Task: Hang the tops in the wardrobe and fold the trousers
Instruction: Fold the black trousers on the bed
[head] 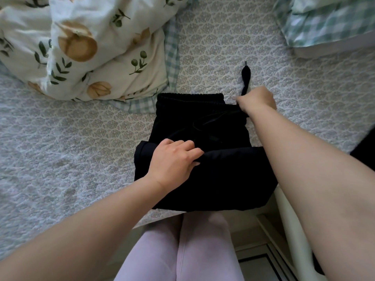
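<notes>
- Black soft-knit trousers point(203, 179) lie at picture centre on the bed, near edge at 6 o'clock. The lower part is doubled up over the upper, the ribbed waistband at 12 o'clock.
- Left hand point(174, 159): fingers curled over the folded edge at its 9 o'clock end, gripping cloth.
- Right hand point(257, 100): at the waistband's 2 o'clock corner, back of hand to camera, fingers hidden. The black drawstring cord point(246, 78) runs out from under it toward 12 o'clock. Can't tell if it pinches cord, waistband, or just presses.
- Risk: the loose cord end gets trapped outside the next fold, so it needs tucking in first.
- Risk: the fold is held at one end only. The 3 o'clock end could slide or skew, giving a crooked bundle.
- Risk: the stack overhangs the mattress corner at 5 o'clock, so a pull toward the body could drag it off.
- Risk: slack cord loops on the front could bunch under the fold and leave a lump.
- Surface: pale grey quilted leaf-pattern bedspread point(60, 149), textured — likely decent friction.
- Room: white duvet printed with oranges and green leaves point(81, 47) heaped at 10 o'clock, touching the waistband corner. A green-and-white checked pillow point(324, 23) lies at 1 o'clock, and a white bed rail point(290, 230) at 5 o'clock.
</notes>
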`<state>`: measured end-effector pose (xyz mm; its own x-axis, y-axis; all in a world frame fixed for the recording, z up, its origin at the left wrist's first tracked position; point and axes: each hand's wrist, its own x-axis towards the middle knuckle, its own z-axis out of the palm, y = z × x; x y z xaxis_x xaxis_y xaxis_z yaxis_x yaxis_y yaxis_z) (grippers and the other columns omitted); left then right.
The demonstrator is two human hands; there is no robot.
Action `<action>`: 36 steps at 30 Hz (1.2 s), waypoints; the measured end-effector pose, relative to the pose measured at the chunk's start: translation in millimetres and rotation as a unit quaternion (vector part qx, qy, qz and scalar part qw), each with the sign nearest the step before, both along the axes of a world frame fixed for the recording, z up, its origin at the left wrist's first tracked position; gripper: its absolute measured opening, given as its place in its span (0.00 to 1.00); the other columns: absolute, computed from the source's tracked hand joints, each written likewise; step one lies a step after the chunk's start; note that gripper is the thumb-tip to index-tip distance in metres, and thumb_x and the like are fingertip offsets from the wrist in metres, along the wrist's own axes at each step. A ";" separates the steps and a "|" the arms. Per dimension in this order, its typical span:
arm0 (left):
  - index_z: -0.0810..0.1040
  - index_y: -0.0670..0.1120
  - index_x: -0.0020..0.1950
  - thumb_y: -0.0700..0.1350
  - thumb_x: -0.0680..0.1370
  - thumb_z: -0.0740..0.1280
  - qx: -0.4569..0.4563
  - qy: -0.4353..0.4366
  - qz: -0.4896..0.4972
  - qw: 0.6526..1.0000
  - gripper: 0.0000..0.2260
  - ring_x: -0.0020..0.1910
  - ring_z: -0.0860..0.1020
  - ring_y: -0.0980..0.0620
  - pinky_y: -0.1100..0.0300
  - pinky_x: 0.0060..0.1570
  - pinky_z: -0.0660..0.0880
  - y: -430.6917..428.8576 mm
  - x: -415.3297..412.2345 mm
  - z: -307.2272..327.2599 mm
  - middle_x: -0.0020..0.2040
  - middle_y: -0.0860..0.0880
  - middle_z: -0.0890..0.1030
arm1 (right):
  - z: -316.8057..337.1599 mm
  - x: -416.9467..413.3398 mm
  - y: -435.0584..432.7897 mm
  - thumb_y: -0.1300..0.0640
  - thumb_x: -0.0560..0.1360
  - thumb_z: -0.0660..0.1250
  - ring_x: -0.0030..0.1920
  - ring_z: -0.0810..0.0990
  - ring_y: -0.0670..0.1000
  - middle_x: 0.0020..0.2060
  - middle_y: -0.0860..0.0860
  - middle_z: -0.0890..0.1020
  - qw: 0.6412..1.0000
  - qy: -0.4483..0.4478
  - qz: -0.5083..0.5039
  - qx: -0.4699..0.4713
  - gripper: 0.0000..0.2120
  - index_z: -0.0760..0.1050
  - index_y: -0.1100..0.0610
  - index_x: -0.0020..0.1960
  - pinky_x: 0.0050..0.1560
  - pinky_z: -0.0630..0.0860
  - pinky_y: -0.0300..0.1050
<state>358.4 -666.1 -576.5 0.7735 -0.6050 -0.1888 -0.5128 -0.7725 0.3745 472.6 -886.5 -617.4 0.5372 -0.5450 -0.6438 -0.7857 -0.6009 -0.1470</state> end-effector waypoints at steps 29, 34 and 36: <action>0.76 0.56 0.60 0.55 0.76 0.67 0.082 0.156 0.065 0.982 0.14 0.54 0.77 0.51 0.60 0.41 0.64 -4.1 12.0 42.2 0.53 0.56 0.78 | 86.2 -92.0 -4.2 0.51 0.72 0.70 0.52 0.78 0.53 0.43 0.50 0.79 0.842 0.142 0.490 0.175 0.07 0.77 0.49 0.49 0.46 0.70 0.42; 0.74 0.54 0.63 0.53 0.74 0.69 0.071 0.109 0.114 0.985 0.17 0.59 0.75 0.47 0.55 0.49 0.69 -13.4 70.1 52.0 0.57 0.52 0.78 | 90.6 -43.0 -21.0 0.50 0.70 0.71 0.48 0.77 0.52 0.41 0.49 0.78 0.886 0.043 0.433 0.161 0.07 0.76 0.48 0.45 0.44 0.68 0.42; 0.70 0.52 0.69 0.50 0.75 0.69 0.014 0.031 0.164 0.986 0.23 0.62 0.72 0.46 0.52 0.60 0.66 -17.5 80.0 39.8 0.61 0.49 0.76 | 75.2 -28.2 -19.8 0.49 0.72 0.70 0.57 0.75 0.55 0.49 0.52 0.78 0.905 -0.059 0.413 0.079 0.12 0.76 0.48 0.54 0.52 0.69 0.46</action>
